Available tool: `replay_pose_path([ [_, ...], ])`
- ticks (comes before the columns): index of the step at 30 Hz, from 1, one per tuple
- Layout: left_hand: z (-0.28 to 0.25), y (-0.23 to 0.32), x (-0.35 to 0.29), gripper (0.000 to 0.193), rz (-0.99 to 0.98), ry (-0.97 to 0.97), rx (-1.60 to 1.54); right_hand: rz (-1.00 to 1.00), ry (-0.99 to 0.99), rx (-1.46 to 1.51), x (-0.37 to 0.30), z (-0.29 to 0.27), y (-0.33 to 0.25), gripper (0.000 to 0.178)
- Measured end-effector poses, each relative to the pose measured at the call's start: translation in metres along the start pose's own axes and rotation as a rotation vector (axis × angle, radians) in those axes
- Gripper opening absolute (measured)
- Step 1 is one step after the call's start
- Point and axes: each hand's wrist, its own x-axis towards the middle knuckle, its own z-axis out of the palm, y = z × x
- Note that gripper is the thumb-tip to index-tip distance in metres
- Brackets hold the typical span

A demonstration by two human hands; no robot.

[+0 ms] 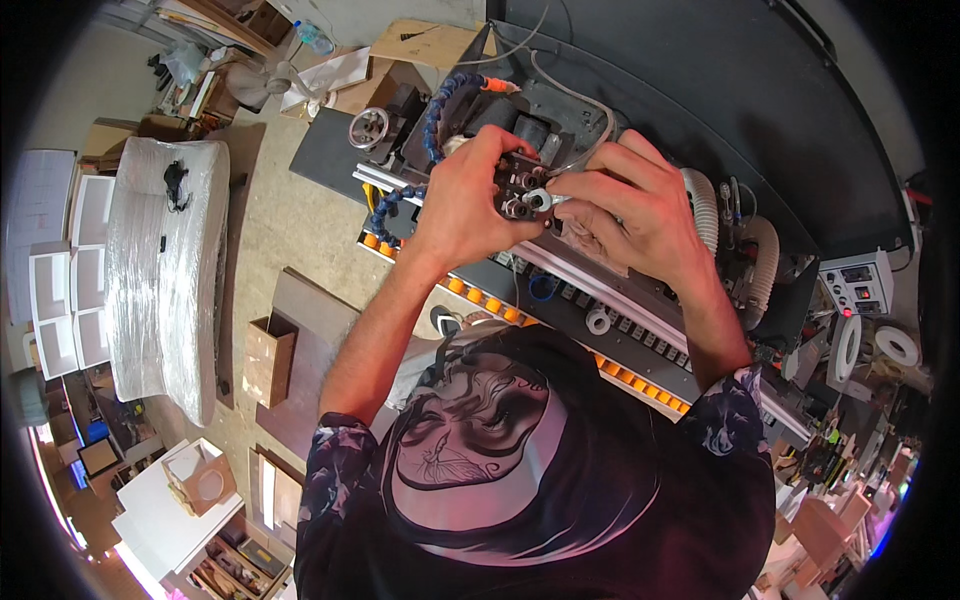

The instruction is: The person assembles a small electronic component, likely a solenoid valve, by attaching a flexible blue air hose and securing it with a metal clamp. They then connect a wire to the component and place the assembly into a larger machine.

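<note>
Block (511, 187): looks stiff, probably heavy, maybe slick; best held by sides, clear of knobs (515, 208). Left hand (458, 205) grasping it, right hand (640, 205) pinching pale fitting (539, 198)

Between left hand (462, 205) and right hand (640, 205): dark block with fittings (526, 181) fills the gap. Pale tube (604, 108) drops in from beyond. Blue segmented hoses (434, 128) crowd left hand's outer side; ribbed hose (703, 208) right hand's. Dark panel (700, 85) bars far side. Open passage nearer, between forearms, above orange-studded edge (474, 296).
</note>
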Motion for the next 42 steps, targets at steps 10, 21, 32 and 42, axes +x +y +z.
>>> replay_pose_path([
  [10,0.0,0.004,0.001,0.066,-0.045,0.009,-0.102,-0.055,0.065,-0.119,-0.002,0.006,0.001,0.022],
  [21,0.001,0.008,0.003,0.063,-0.061,0.034,-0.09,0.003,0.163,-0.243,-0.013,0.019,-0.006,0.022],
  [32,0.009,-0.001,0.007,0.065,0.017,0.133,-0.058,0.135,0.312,-0.253,-0.025,0.047,-0.013,0.027],
  [42,0.013,-0.004,0.014,0.071,0.083,0.194,-0.002,0.237,0.415,-0.195,-0.025,0.06,-0.018,0.028],
])
